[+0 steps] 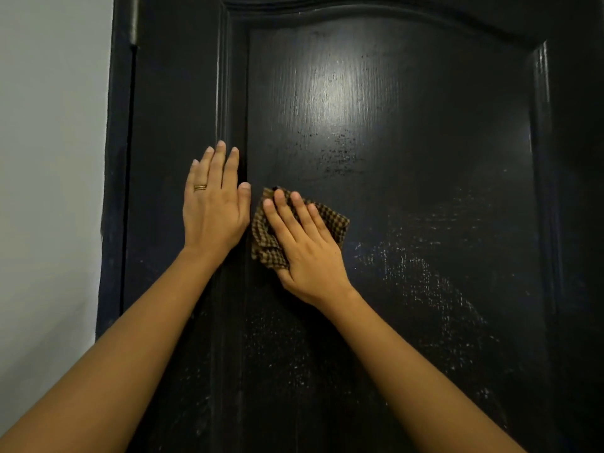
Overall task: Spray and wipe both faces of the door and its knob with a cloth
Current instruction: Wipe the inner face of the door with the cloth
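Against the door (425, 109), at the left edge of its raised panel, your right hand (307, 253) presses the checked cloth (261, 237) flat with straight fingers. Your left hand (212, 217), fingers straight and together, braces just left of that edge. White speckles (425, 282) lower right of the cloth look unwiped, so this face seems only partly done. The knob and the other face are out of sight.

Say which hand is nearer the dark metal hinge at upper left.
Left. The left hand lies flat below the dark metal hinge; the right hand, pressing the brown checked cloth on the black door panel, sits farther right.
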